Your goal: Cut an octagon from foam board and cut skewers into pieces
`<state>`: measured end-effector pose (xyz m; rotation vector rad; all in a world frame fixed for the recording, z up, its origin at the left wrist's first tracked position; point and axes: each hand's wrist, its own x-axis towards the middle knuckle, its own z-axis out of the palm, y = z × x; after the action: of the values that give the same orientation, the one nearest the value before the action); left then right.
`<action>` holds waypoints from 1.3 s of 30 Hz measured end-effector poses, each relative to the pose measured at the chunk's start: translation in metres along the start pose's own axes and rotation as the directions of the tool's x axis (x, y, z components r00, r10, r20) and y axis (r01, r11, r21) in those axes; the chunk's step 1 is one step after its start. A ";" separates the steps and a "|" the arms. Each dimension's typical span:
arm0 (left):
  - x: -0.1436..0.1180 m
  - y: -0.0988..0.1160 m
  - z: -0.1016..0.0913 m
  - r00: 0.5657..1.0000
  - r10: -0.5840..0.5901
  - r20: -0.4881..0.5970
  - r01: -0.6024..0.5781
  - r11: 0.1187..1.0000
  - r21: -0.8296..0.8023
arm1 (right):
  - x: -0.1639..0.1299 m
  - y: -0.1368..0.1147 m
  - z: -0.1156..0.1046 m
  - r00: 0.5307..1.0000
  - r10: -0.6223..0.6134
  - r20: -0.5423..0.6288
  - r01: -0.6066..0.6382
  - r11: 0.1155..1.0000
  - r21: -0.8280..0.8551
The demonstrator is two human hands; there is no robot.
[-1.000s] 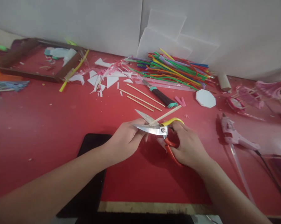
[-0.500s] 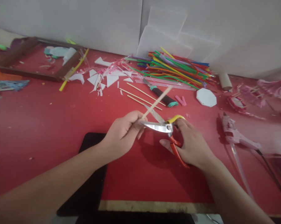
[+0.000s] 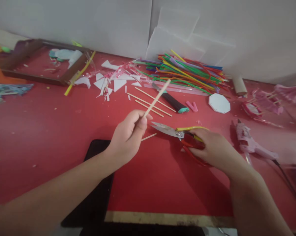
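Hands at work over a red table: the left hand is curled, thumb and fingertips pinched on a thin wooden stick that rises up and to the right from the grip, its far end lifted off the surface. The right hand is wrapped around the handles of a pair of scissors, yellow loop on top and orange-red loop beneath the palm, with the steel blades pointing left toward the other hand and drawn nearly together; whether they touch the table cannot be told. The two hands sit near each other but apart, the blade tips just beside the left knuckles. A short cut piece of stick lies on the table just under the left fingers and the blades. Beyond the hands, three more sticks lie loose beside a black-handled craft knife with a teal cap. Farther back, a heap of coloured straws rests against white foam sheets, with white offcuts to its left and a white octagon piece to its right. A pink glue gun lies to the right of the right hand, and a dark flat slab sits under the left forearm.
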<state>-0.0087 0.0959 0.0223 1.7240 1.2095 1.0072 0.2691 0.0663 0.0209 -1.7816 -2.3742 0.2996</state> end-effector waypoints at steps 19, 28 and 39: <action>-0.011 0.001 0.014 0.874 0.336 0.349 -0.483 0.663 0.572 | -0.003 -0.058 0.002 0.768 -0.249 -0.590 0.319 0.948 0.015; -0.012 -0.002 0.015 0.832 0.413 0.370 -0.554 0.599 0.578 | 0.004 -0.059 0.019 0.841 -0.294 -0.453 0.340 0.940 0.021; -0.011 -0.003 0.016 0.836 0.356 0.417 -0.545 0.620 0.564 | 0.003 -0.066 0.020 0.848 -0.264 -0.460 0.326 0.943 0.061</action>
<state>0.0025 0.0838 0.0119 2.7578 1.0239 0.5806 0.2024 0.0500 0.0186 -1.2293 -2.1817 0.0053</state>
